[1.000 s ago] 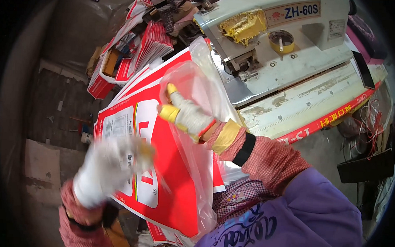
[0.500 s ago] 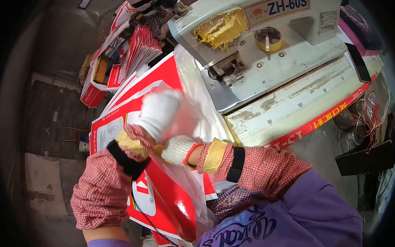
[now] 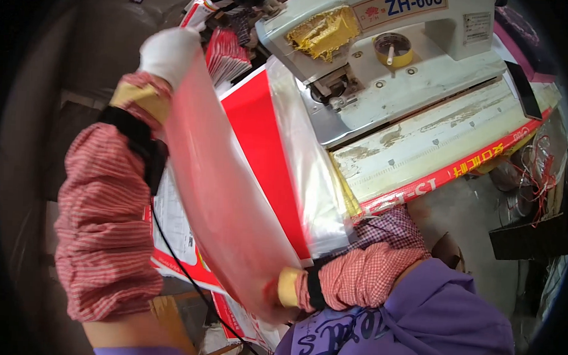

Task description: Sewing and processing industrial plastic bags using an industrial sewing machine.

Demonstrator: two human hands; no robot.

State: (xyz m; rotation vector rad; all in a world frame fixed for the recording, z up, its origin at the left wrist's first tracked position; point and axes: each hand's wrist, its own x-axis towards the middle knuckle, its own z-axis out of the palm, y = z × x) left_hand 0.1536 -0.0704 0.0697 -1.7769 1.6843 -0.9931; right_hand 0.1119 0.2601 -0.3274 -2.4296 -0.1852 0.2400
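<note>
My left hand (image 3: pixel 169 58), in a white glove and blurred, is raised at the upper left. It is closed on the top edge of a long, pinkish, see-through plastic bag (image 3: pixel 215 187). The bag bows down from there toward my right hand (image 3: pixel 272 291), which is low in front of my body. The film covers the right hand's fingers, so their grip does not show. Under the bag lie red-and-white printed bags (image 3: pixel 254 132) with a clear plastic liner (image 3: pixel 309 178) along their right side, next to an industrial sewing machine (image 3: pixel 393 87).
A roll of tape (image 3: pixel 403 59) with a white stick on it sits on the machine bed. A dark flat device (image 3: pixel 523 91) lies at its right end. Folded red-and-white bags (image 3: pixel 227 60) stand behind. A black cable (image 3: pixel 181 264) runs below my left arm.
My left hand has swung up and left, stretching the plastic bag out. My right hand has dropped down toward my body. The hands were close together before.
</note>
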